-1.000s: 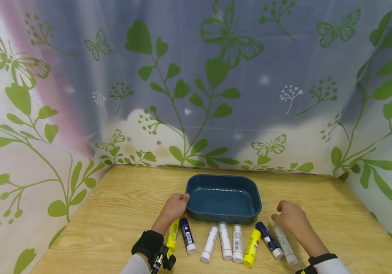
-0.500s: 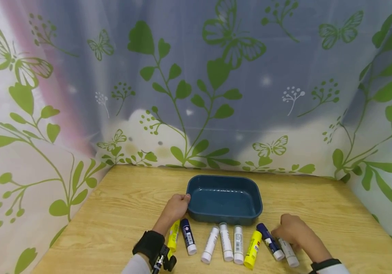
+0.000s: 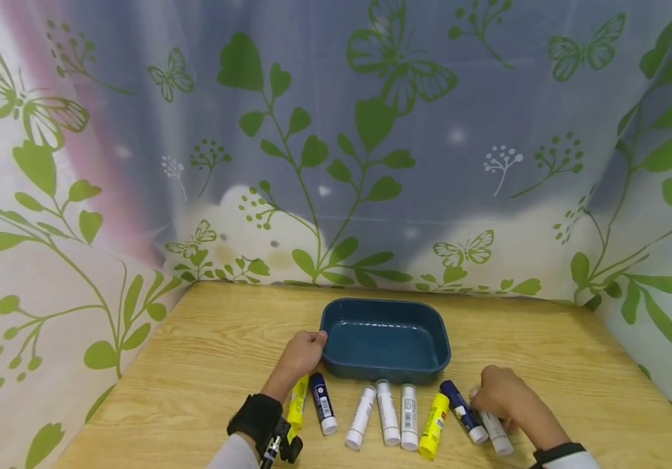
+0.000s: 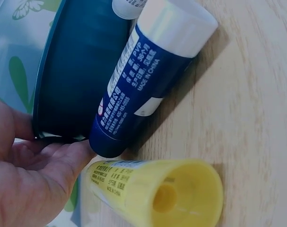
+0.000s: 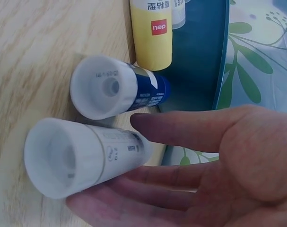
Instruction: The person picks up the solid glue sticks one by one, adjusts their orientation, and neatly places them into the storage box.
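Observation:
My left hand [image 3: 302, 355] grips the left rim of a dark teal rectangular plastic box [image 3: 382, 372], its thumb over the edge. Beside that hand lie a yellow glue stick [image 4: 162, 194] and a navy glue stick [image 4: 138, 90] with a white base. My right hand [image 3: 507, 395] is at a white glue stick [image 5: 91, 153] on the table; the thumb lies along one side and the fingers reach under the other. Just left of it rests another navy glue stick [image 3: 460, 410]. No glue sticks show inside the box.
Between the hands, in front of the box, lie several white glue sticks [image 3: 360, 417] and a yellow one [image 3: 434, 426]. The wood-grain table [image 3: 224, 326] ends at a printed curtain [image 3: 336, 163] behind and at both sides.
My right hand has come down toward the white glue stick at the far right and taken it between thumb and fingers. My left hand stays on the box rim.

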### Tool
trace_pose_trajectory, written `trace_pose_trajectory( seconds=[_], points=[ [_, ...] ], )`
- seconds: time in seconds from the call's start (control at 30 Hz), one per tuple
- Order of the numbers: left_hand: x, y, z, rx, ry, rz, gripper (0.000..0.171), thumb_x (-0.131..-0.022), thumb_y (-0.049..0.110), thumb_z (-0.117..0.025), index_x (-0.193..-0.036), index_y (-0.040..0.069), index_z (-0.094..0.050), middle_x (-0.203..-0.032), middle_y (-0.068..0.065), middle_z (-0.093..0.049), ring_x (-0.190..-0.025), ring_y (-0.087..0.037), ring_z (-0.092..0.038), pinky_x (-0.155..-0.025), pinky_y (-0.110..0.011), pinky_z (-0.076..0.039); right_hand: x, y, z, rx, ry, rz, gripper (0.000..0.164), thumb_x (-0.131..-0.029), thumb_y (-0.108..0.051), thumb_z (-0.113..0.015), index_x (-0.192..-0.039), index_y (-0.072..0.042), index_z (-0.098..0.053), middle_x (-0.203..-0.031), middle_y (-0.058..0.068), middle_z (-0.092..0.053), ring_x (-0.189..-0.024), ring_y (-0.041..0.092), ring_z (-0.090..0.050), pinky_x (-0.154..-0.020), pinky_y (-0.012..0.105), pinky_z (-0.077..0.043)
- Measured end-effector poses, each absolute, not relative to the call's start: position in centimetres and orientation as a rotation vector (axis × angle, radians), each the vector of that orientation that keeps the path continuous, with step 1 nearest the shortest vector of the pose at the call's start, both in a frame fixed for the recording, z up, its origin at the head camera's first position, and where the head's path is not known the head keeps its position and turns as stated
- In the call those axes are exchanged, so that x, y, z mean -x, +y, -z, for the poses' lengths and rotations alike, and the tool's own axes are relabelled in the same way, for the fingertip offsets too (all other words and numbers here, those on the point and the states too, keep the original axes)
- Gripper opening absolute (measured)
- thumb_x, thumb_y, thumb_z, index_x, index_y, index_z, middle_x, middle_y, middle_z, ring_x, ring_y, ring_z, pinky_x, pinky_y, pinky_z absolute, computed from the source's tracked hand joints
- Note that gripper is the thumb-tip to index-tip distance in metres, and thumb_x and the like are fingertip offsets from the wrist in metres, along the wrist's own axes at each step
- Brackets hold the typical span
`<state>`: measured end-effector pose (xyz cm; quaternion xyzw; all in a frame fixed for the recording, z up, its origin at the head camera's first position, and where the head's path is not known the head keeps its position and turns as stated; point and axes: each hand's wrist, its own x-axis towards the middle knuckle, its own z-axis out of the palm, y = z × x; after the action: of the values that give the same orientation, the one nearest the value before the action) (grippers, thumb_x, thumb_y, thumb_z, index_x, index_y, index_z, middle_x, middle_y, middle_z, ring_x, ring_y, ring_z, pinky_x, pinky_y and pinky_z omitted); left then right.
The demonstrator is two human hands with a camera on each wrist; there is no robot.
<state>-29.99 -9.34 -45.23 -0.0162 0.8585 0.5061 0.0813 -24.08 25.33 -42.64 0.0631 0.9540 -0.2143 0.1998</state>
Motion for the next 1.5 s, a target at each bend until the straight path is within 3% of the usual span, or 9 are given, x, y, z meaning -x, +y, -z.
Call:
trace_pose_trajectory(
  seconds=[0.2,0.53,0.87,1.5],
  points=[
    [29.93,-9.35,45.13,0.052,2.562,-1.513,0.04,-0.111,0.03,-0.041,-0.102,0.0,-0.066,-0.067,0.0,-0.041,-0.06,-0.017,-0.045,-0.058,-0.028,-0.036,23.95,25.36,42.82,-0.185,2.665,0.637,0.032,-0.09,-0.011,-0.068,-0.104,0.015,-0.057,-0.083,0.02,-0.057,-0.068,0.028,-0.067,-0.056,0.041,-0.06],
    [29.93,-9.37,45.17,0.04,2.565,-1.501,0.04,-0.111,0.03,-0.04,-0.098,0.001,-0.066,-0.065,0.0,-0.04,-0.058,-0.016,-0.044,-0.058,-0.028,-0.035,24.62,25.38,43.44,-0.226,2.67,0.617,0.035,-0.086,-0.009,-0.069,-0.108,0.015,-0.057,-0.083,0.02,-0.057,-0.066,0.028,-0.067,-0.053,0.04,-0.059],
    [29.99,-9.37,45.14,0.037,2.57,-1.506,0.041,-0.111,0.029,-0.04,-0.094,0.001,-0.065,-0.065,0.0,-0.041,-0.059,-0.016,-0.044,-0.058,-0.028,-0.035,24.55,25.37,43.47,-0.232,2.686,0.612,0.029,-0.083,-0.006,-0.069,-0.1,0.014,-0.056,-0.079,0.02,-0.056,-0.059,0.029,-0.066,-0.05,0.037,-0.058],
    [30.31,-9.42,45.11,0.055,2.566,-1.488,0.041,-0.111,0.031,-0.039,-0.106,0.001,-0.066,-0.066,0.0,-0.041,-0.06,-0.016,-0.045,-0.059,-0.028,-0.035,24.41,25.4,43.37,-0.226,2.705,0.624,0.023,-0.081,-0.002,-0.07,-0.091,0.013,-0.055,-0.078,0.021,-0.055,-0.052,0.027,-0.067,-0.048,0.033,-0.057]
  ],
)
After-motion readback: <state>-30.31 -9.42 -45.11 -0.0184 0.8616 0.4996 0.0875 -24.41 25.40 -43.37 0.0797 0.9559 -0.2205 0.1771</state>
